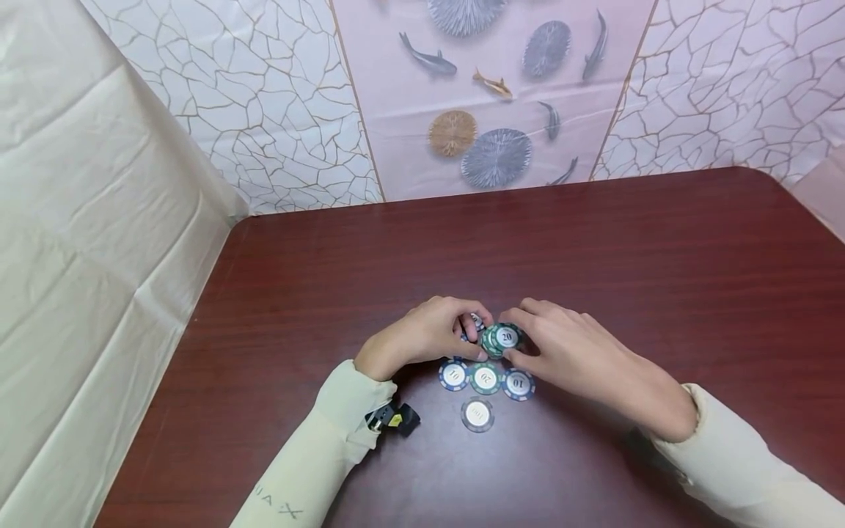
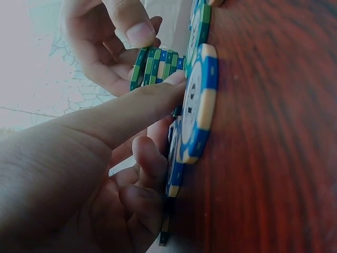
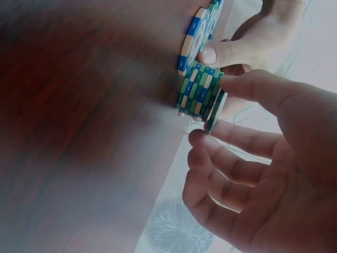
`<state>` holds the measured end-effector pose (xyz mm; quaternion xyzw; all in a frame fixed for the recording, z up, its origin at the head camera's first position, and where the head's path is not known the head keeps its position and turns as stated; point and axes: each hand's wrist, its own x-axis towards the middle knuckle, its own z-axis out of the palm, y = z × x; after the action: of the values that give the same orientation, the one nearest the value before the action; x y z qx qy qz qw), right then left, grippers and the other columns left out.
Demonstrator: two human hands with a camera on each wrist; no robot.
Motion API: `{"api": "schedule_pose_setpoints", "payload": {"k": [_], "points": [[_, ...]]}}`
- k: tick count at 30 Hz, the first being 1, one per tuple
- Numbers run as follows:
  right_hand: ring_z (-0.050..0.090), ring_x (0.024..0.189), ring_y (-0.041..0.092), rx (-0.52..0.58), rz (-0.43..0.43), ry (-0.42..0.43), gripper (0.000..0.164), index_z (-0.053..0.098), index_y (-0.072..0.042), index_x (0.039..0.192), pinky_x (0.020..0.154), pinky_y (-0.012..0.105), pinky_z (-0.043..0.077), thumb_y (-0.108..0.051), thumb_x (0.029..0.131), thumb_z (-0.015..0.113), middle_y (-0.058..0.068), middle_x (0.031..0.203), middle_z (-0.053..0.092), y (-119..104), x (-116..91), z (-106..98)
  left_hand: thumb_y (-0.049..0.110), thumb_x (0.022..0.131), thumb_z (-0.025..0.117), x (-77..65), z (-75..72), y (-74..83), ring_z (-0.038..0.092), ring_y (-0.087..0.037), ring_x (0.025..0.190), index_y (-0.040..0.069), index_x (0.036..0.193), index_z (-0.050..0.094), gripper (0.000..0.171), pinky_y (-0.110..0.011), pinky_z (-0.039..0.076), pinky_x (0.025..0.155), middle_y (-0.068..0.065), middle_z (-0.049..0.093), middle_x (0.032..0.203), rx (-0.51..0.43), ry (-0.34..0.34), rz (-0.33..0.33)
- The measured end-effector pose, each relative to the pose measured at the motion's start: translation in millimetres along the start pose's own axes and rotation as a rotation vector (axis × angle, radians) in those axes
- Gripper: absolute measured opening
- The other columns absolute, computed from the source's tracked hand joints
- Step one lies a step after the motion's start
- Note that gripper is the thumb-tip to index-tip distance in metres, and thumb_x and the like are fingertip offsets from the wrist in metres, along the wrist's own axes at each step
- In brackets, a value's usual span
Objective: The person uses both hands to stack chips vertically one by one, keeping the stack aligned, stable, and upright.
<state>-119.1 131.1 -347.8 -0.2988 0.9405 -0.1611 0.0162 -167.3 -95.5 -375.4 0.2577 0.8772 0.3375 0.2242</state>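
Observation:
A short stack of poker chips [image 3: 197, 92], mostly green with some blue, stands on the table between the hands. My right hand [image 1: 574, 352] pinches a green chip marked 20 [image 1: 507, 336] between thumb and fingers, slightly tilted over the top of the stack. With thumb and index finger, my left hand [image 1: 425, 334] holds the stack at its sides. Blue chips [image 1: 477, 320] show partly beneath the left fingers. In front lie a blue chip [image 1: 453, 375], a green chip [image 1: 485, 378] and another blue chip [image 1: 518, 383] in a row, with a grey chip marked 100 [image 1: 477, 415] nearer.
The dark red-brown table [image 1: 330, 271] runs back to a patterned cloth [image 1: 290, 110] with fish and round motifs. A pale cloth [image 1: 99, 257] hangs along the left side. A black strap device with a yellow label [image 1: 394, 418] sits at the left cuff.

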Motion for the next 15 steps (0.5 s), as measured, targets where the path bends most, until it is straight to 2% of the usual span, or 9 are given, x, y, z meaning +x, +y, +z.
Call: {"api": "schedule_pose_setpoints", "payload": {"k": [10,15], "points": [[0.051,0.080,0.013,0.006,-0.067,0.054,0.040,0.075,-0.006,0.125,0.062,0.026,0.046,-0.012,0.086,0.084,0.002,0.099,0.060,-0.7,1.4,5.8,0.024,0.088,0.089,-0.2,-1.0,0.4,0.062,-0.012,0.076,0.019,0.126,0.071,0.043,-0.024,0.049,0.070,0.007,0.068,0.092,0.045,-0.003,-0.008],[0.051,0.082,0.014,-0.002,-0.083,0.061,0.039,0.075,-0.005,0.124,0.065,0.027,0.046,-0.013,0.087,0.082,0.001,0.100,0.059,-1.6,2.4,9.6,0.026,0.088,0.089,0.4,-1.1,-1.0,0.062,-0.011,0.076,0.020,0.127,0.071,0.043,-0.025,0.048,0.070,0.009,0.069,0.091,0.066,0.002,-0.004]]}}
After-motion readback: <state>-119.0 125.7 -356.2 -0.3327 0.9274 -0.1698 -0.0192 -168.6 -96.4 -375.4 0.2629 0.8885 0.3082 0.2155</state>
